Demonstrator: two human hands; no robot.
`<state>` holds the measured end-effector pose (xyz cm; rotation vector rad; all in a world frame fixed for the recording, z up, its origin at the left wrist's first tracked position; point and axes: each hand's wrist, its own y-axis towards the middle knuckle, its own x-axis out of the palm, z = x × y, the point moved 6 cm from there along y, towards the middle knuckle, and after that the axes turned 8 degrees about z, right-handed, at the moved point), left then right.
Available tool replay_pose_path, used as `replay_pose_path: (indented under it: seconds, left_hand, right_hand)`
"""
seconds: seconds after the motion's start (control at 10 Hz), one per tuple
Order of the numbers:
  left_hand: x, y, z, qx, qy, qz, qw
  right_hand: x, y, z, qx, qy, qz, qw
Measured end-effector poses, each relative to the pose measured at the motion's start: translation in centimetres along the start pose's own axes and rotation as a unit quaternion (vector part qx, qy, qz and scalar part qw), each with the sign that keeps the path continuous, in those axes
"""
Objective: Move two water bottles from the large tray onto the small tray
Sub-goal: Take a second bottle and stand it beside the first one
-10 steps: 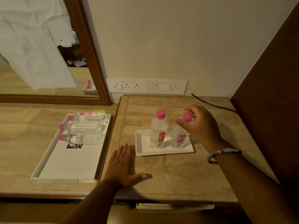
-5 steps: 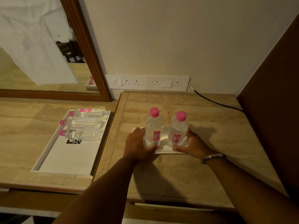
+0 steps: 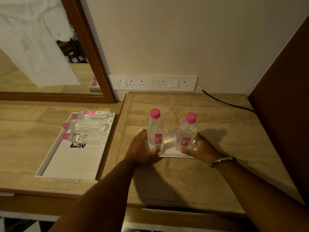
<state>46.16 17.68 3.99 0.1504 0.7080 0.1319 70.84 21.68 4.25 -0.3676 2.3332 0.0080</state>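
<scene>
both water bottles stood upright on the small tray (image 3: 168,154), the left bottle (image 3: 155,131) and the right bottle (image 3: 186,133) apart from each other, pink caps on. the small tray lay on the raised stone counter (image 3: 209,131). left hand (image 3: 142,149) was cupped round the tray's left end, thumb at the foot of the left bottle; right hand (image 3: 200,150) was cupped at the right end, thumb by the foot of the right bottle. whether the fingers gripped the tray or only steadied it, could not tell. three more bottles lay on their sides in the large tray (image 3: 55,158). judgement: transfer looked complete. full bottles are probably moderately heavy, thin-walled and slightly yielding, smooth, tall enough to tip; best held mid-body at the label. tray rigid, best taken at both ends and kept level.
</scene>
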Motion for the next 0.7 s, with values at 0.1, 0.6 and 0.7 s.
replay_pose_path:
  seconds: [0.1, 0.6, 0.7]
  left_hand:
    - [-0.1, 0.0, -0.1, 0.007, -0.007, -0.003, 1.0]
    - [-0.9, -0.1, -0.3, 0.057, -0.005, -0.002, 0.998]
    - [-3.2, -1.0, -2.0, 0.036, 0.065, 0.009, 0.997]
  right_hand:
    - [0.0, 0.0, -0.1, 0.002, -0.002, -0.005, 1.0]
    - [-1.0, -0.3, -0.8, -0.008, 0.027, -0.002, 1.0]
    - [-3.4, -1.5, -0.5, -0.028, 0.089, 0.052, 0.994]
